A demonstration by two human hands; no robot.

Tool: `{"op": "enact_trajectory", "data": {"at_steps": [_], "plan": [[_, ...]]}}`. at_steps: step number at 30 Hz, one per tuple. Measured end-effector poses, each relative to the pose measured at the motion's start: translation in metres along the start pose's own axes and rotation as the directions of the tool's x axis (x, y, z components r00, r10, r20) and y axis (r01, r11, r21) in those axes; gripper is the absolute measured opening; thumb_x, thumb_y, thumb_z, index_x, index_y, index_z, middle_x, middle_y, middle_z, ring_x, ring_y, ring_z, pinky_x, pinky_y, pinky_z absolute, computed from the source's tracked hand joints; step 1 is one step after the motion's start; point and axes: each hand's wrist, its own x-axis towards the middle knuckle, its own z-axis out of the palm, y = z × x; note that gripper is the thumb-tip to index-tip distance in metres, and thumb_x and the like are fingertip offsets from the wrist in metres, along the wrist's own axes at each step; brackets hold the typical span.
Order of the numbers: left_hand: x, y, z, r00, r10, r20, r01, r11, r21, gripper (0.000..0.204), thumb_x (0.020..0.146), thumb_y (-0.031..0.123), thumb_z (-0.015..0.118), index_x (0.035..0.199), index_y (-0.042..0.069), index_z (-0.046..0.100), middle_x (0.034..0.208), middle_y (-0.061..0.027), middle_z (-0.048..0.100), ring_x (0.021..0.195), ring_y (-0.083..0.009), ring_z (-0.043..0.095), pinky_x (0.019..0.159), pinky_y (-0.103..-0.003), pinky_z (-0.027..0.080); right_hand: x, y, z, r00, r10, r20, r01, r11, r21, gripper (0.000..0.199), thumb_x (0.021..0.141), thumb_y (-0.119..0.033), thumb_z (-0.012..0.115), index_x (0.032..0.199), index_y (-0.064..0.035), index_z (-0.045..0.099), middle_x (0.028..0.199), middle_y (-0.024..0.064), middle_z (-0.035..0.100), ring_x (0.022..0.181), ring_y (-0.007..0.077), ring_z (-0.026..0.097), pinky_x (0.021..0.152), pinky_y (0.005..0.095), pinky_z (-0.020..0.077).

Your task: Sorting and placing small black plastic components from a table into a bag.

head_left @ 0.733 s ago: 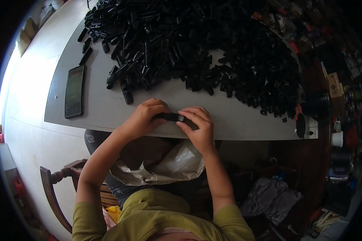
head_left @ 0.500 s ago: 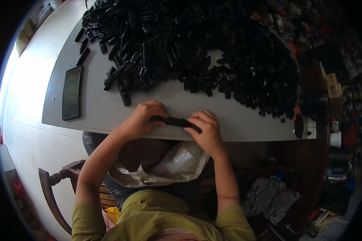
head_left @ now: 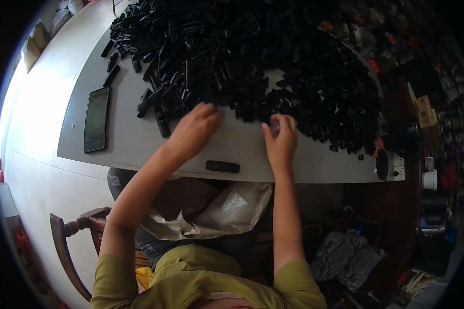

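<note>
A single black elongated plastic piece [head_left: 222, 166] lies flat by the near edge of the grey table, apart from both hands. My left hand [head_left: 196, 130] is at the near border of a large heap of long black plastic pieces [head_left: 191, 56]; its fingers are curled and smeared by motion, so what they hold, if anything, is hidden. Further right, my right hand [head_left: 282, 140] reaches to the edge of a heap of smaller black plastic parts [head_left: 335, 98]. Its thumb and forefinger are apart, with nothing visible between them.
A phone [head_left: 97, 119] with its screen lit lies at the table's left. Below the near edge, a whitish woven sack [head_left: 227, 211] is spread over my lap. A power strip [head_left: 398, 168] and a dark round container [head_left: 401, 135] are at the right end. A wooden chair arm [head_left: 69, 247] stands lower left.
The black piece that both hands held is let go and now lies on the table. Both hands have moved away from me toward the heaps, the right one also slightly rightward.
</note>
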Motion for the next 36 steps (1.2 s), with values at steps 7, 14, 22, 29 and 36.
{"op": "enact_trajectory", "data": {"at_steps": [7, 14, 22, 29, 36], "plan": [[0.039, 0.003, 0.007, 0.997, 0.007, -0.078, 0.04, 0.812, 0.582, 0.022, 0.071, 0.005, 0.063, 0.092, 0.006, 0.059, 0.096, -0.0057, 0.055, 0.094, -0.0199, 0.052, 0.08, -0.028, 0.044, -0.005, 0.018, 0.013, 0.991, -0.13, 0.018, 0.131, 0.975, -0.177, 0.028, 0.082, -0.007, 0.07, 0.107, -0.0058, 0.058, 0.095, 0.0078, 0.061, 0.077, 0.0188, 0.059, 0.068, 0.0314, 0.0511], [0.025, 0.014, -0.008, 0.976, -0.163, -0.144, 0.166, 0.986, 0.009, 0.035, 0.073, 0.004, 0.07, 0.105, 0.004, 0.056, 0.092, -0.009, 0.061, 0.088, -0.0277, 0.061, 0.078, -0.035, 0.05, -0.011, 0.016, -0.015, 0.802, 0.511, 0.31, -0.521, 0.344, 0.781, 0.036, 0.098, -0.019, 0.05, 0.132, -0.0049, 0.047, 0.094, 0.0051, 0.061, 0.071, 0.013, 0.057, 0.057, 0.0258, 0.0445], [-0.017, 0.016, -0.003, 0.972, -0.225, -0.065, 0.173, 0.877, -0.448, 0.028, 0.073, 0.0, 0.072, 0.098, 0.001, 0.061, 0.099, -0.0131, 0.065, 0.092, -0.0298, 0.064, 0.078, -0.033, 0.051, -0.026, -0.005, -0.003, 0.829, 0.326, 0.455, -0.56, 0.48, 0.676, 0.029, 0.092, -0.014, 0.063, 0.119, -0.0026, 0.063, 0.082, 0.001, 0.061, 0.063, 0.0075, 0.053, 0.052, 0.0203, 0.0407], [-0.018, 0.016, -0.002, 0.992, -0.128, -0.005, 0.126, 0.982, -0.144, 0.025, 0.069, 0.006, 0.074, 0.092, 0.004, 0.066, 0.092, -0.0103, 0.063, 0.09, -0.0316, 0.059, 0.081, -0.038, 0.049, -0.037, -0.017, 0.004, 0.939, -0.269, 0.212, 0.211, 0.942, 0.262, 0.028, 0.076, -0.007, 0.077, 0.103, -0.0008, 0.069, 0.085, 0.0068, 0.065, 0.068, 0.0156, 0.063, 0.058, 0.0264, 0.05], [-0.018, 0.01, -0.001, 0.997, -0.072, 0.023, 0.075, 0.981, -0.179, 0.023, 0.069, 0.007, 0.074, 0.091, 0.004, 0.068, 0.093, -0.01, 0.066, 0.09, -0.0308, 0.06, 0.08, -0.039, 0.049, -0.04, -0.019, -0.009, 0.914, -0.311, 0.26, 0.264, 0.944, 0.2, 0.03, 0.069, -0.004, 0.08, 0.097, 0.0005, 0.069, 0.084, 0.0078, 0.064, 0.071, 0.022, 0.063, 0.061, 0.0301, 0.051]]}}
